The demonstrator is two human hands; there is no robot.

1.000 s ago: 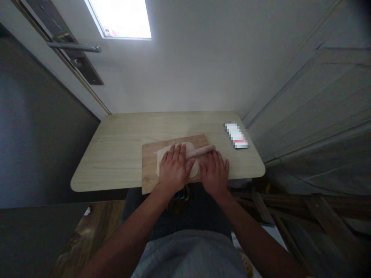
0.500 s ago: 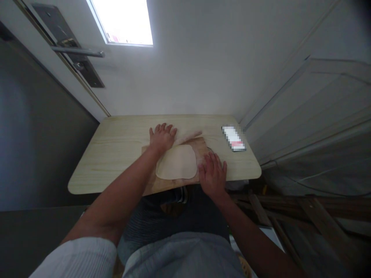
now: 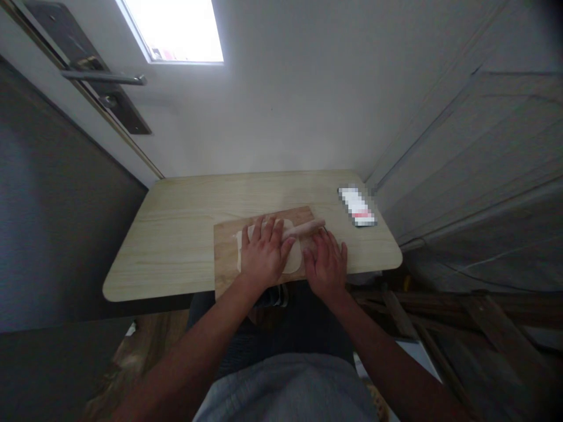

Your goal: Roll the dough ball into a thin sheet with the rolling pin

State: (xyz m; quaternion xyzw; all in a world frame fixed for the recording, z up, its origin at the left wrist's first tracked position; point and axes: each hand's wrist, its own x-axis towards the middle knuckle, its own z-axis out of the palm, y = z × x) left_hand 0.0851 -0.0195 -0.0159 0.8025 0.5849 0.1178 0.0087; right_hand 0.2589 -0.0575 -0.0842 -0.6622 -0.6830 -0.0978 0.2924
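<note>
A flat, pale sheet of dough (image 3: 294, 261) lies on a wooden cutting board (image 3: 226, 255). My left hand (image 3: 264, 249) rests flat over the dough with its fingers stretched out. From beneath it a wooden rolling pin (image 3: 308, 227) sticks out to the right, slanting slightly away from me; the rest of the pin is hidden under the hand. At the board's right edge, my right hand (image 3: 326, 261) lies palm down with fingers apart, close to the pin's right end.
The board sits at the front edge of a light wood table (image 3: 167, 234). A phone (image 3: 357, 206) with a blurred screen lies at the table's right. Behind stands a white door with a metal handle (image 3: 105, 77). Dark wooden beams (image 3: 417, 305) are low on the right.
My left hand and the rolling pin have come back toward me from the board's far side, over the dough, and shifted right. My right hand has stayed at the board's edge.
</note>
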